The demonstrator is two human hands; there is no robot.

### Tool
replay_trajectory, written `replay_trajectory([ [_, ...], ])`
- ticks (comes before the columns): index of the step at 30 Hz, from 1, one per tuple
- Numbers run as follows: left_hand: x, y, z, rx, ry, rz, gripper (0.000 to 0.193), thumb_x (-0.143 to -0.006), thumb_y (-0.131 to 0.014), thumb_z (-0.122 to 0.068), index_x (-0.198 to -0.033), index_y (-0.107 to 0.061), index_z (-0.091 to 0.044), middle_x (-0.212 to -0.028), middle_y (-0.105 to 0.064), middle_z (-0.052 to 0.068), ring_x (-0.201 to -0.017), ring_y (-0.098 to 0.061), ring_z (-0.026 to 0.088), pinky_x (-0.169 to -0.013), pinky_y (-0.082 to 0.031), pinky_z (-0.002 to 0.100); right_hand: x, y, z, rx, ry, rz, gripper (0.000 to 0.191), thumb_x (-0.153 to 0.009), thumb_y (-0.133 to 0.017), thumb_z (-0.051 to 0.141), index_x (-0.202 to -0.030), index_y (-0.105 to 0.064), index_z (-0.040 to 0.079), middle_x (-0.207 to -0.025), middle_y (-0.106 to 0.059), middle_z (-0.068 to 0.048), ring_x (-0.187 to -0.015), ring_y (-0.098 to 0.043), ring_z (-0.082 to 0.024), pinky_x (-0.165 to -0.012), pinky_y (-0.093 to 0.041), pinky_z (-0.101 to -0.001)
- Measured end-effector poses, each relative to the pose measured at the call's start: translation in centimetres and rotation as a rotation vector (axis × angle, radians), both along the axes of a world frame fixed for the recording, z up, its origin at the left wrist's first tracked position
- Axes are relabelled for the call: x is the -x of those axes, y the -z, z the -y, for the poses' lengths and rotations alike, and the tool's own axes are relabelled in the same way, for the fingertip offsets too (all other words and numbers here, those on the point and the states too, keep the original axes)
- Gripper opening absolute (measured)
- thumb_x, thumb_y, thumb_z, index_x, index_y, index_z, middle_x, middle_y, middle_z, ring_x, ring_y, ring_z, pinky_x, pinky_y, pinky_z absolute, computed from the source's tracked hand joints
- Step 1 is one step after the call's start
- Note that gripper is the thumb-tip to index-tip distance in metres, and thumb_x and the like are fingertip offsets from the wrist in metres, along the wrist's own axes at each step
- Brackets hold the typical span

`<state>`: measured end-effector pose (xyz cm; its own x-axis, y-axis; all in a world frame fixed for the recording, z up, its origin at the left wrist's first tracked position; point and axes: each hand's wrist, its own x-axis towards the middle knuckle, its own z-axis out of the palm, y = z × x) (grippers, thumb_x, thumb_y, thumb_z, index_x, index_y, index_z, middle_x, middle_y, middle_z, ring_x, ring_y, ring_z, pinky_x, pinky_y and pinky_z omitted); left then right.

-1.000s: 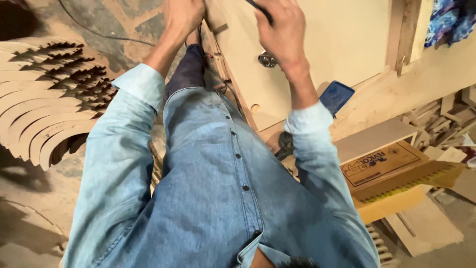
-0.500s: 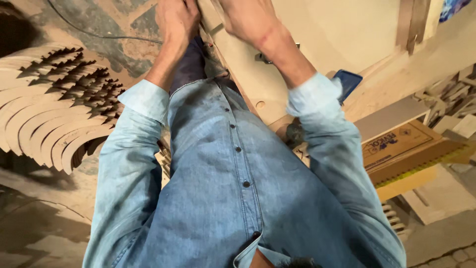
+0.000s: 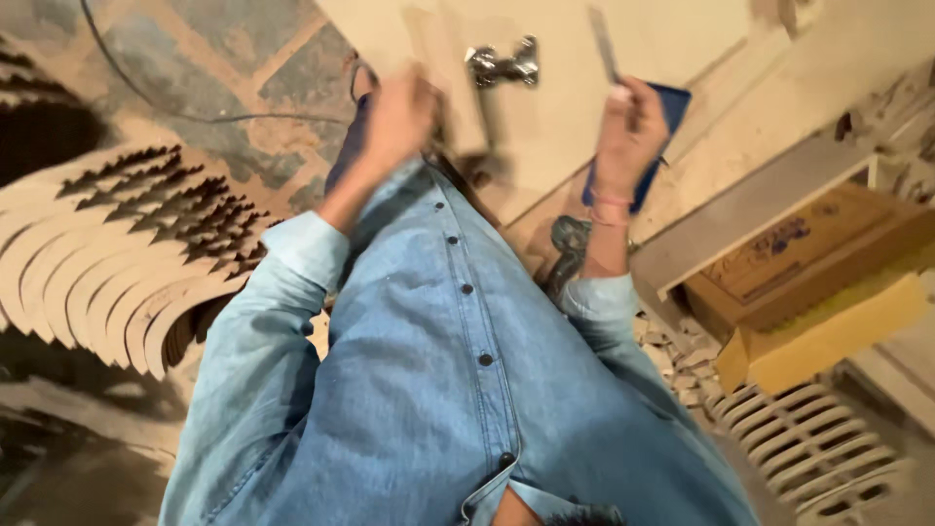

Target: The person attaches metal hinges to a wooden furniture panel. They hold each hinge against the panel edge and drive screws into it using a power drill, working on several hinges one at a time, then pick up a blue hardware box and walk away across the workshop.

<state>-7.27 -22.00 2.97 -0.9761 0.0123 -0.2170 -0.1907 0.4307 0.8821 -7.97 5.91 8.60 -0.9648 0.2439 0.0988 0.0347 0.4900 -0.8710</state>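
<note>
The left hand is closed on a hammer, its metal head over the pale board. The right hand, right of the hammer, pinches a thin rod above a blue phone.

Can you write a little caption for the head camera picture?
Left hand grips a hammer and right hand holds a thin tool over a pale wooden board.
</note>
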Motion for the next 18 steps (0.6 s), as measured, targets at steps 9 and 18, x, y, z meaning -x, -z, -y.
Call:
replay_trajectory([
  [9, -5.3, -6.0, -29.3, -0.097, 0.728, 0.187, 0.037, -0.1, -0.054, -0.036, -0.098, -0.063, 0.0, -0.084, -0.073, 0.025, -0.086, -0.073, 0.043, -0.083, -0.055, 0.053, -10.3, -1.6, -19.1, -0.378, 0.612, 0.112, 0.01, -0.09, -0.071, 0.011, -0.096, -0.073, 0.003, -0.083, -0.071, -0.007, -0.079, -0.063, -0.019, -0.075, -0.054, -0.0341],
  [18, -7.1, -7.7, -40.4, 0.207, 0.612, 0.004, 0.028, -0.088, -0.057, -0.018, -0.106, -0.065, 0.002, -0.102, -0.071, 0.028, -0.095, -0.069, 0.047, -0.082, -0.056, 0.054, -19.3, -2.5, -22.4, 0.603, 0.836, 0.237, 0.018, -0.095, -0.069, 0.017, -0.11, -0.072, 0.006, -0.091, -0.069, -0.006, -0.077, -0.055, -0.02, -0.065, -0.043, -0.0341],
])
